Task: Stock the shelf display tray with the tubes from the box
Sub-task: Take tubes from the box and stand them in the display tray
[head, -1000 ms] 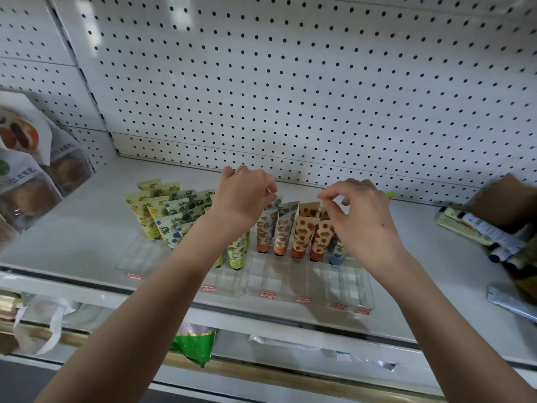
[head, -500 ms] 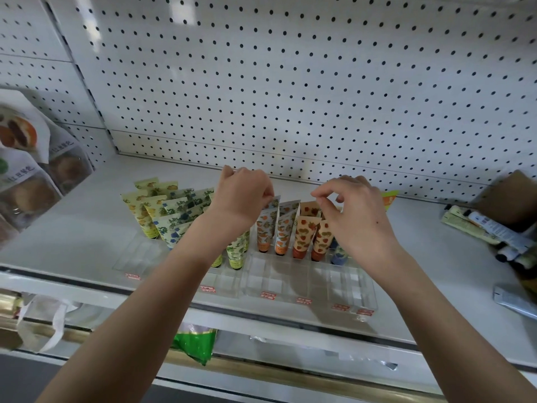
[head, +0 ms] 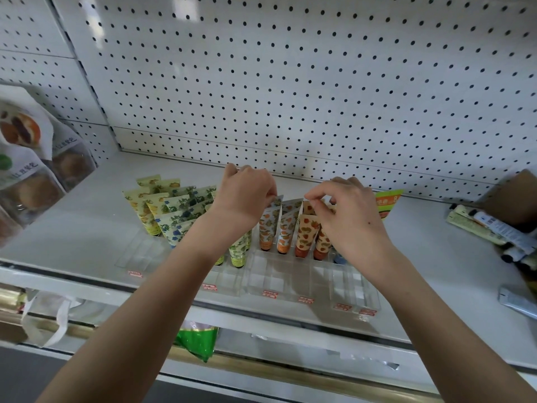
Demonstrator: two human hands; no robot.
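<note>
Along the bottom of the frame, under the shelf edge, a green packet (head: 197,341) sits left of centre and a white plastic bag (head: 49,318) hangs at the lower left. Above them the white shelf (head: 87,234) carries the clear display tray (head: 279,283), which has red labels along its front wall. Both forearms reach up from the bottom edge. Tubes stand cap-down in the tray's rear compartments: yellow and blue-flowered tubes (head: 171,216) left of centre, orange-printed tubes (head: 268,228) at the centre. The left hand (head: 244,199) curls over the orange-printed tubes with a finger touching a crimped top edge; whether it grips cannot be told. The right hand (head: 348,219) pinches thumb and forefinger on the top of a strawberry-printed tube (head: 306,231) standing in the tray just right of those. At the right edge, loose tubes (head: 488,228) lie on the shelf just beside the brown box (head: 514,196). Pastry packets (head: 29,170) fill the left edge, and a white pegboard (head: 290,82) covers the upper frame.
</note>
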